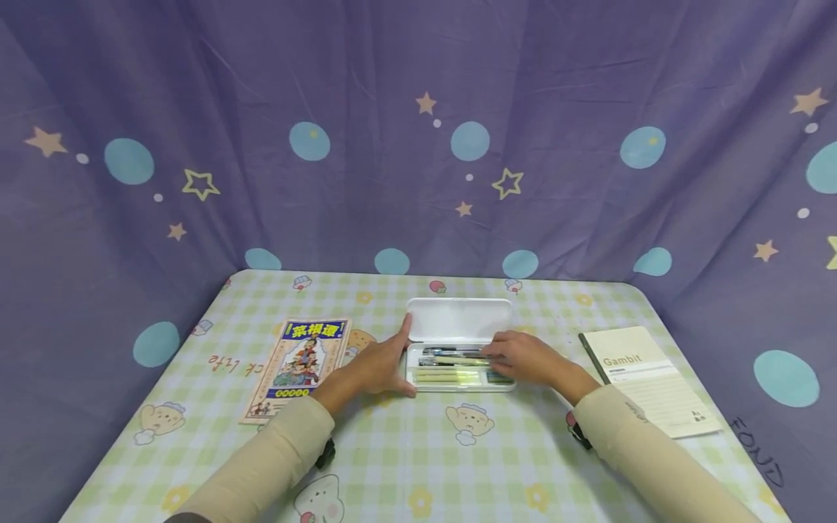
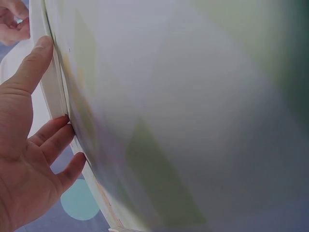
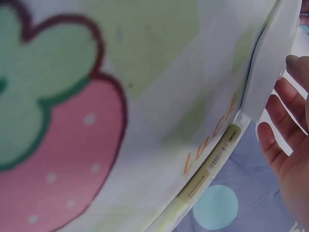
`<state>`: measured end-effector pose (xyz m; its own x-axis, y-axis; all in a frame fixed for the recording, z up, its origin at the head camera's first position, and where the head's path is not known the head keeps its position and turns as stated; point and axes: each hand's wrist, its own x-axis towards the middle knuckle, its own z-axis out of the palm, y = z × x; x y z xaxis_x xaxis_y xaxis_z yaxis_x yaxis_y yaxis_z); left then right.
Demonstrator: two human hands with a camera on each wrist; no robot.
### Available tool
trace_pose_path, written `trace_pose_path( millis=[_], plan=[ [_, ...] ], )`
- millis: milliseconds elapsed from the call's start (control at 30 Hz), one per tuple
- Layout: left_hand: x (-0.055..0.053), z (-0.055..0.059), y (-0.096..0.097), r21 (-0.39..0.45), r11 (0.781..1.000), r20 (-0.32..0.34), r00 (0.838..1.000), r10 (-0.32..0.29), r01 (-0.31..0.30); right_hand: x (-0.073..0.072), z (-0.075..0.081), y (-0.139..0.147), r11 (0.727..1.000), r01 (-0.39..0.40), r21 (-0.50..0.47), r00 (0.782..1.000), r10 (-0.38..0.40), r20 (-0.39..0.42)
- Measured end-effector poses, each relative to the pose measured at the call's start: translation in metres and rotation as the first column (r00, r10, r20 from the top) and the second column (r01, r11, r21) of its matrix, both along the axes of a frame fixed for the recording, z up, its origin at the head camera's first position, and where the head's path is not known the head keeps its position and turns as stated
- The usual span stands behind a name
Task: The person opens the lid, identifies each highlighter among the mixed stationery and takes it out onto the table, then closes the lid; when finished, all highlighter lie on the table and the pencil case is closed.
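Observation:
A white pencil case [image 1: 460, 321] lies with its lid raised at the back. Several pens [image 1: 451, 360] lie in its tray, with pale yellow-green sticks [image 1: 445, 377] in the front part. My left hand [image 1: 379, 363] spreads its thumb and fingers along the left end; in the left wrist view its fingertips [image 2: 58, 133] touch the case's side. At the right end, my right hand [image 1: 526, 357] reaches over the rim onto the pens, with its fingers bent downward. The right fingertips are hidden among the pens, so I cannot tell whether they pinch one.
Left of the case lies a booklet [image 1: 304, 363] with a colourful cover. A beige notebook [image 1: 644, 378] marked Gambit lies to the right. The table wears a green-checked cloth [image 1: 392, 472], and a purple curtain [image 1: 366, 203] hangs behind it.

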<state>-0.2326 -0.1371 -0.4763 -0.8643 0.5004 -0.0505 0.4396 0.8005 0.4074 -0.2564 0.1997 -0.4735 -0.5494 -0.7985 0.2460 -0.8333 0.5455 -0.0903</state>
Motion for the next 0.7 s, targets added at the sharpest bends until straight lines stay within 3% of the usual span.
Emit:
trace_pose_path(
  millis=[700],
  plan=[
    [-0.0008,0.0007,0.0006,0.012,1.000,0.017,1.000,0.001,-0.001,0.0001,-0.0022,-0.0076,1.000,0.002,0.015,0.998,-0.003,0.055]
  ],
)
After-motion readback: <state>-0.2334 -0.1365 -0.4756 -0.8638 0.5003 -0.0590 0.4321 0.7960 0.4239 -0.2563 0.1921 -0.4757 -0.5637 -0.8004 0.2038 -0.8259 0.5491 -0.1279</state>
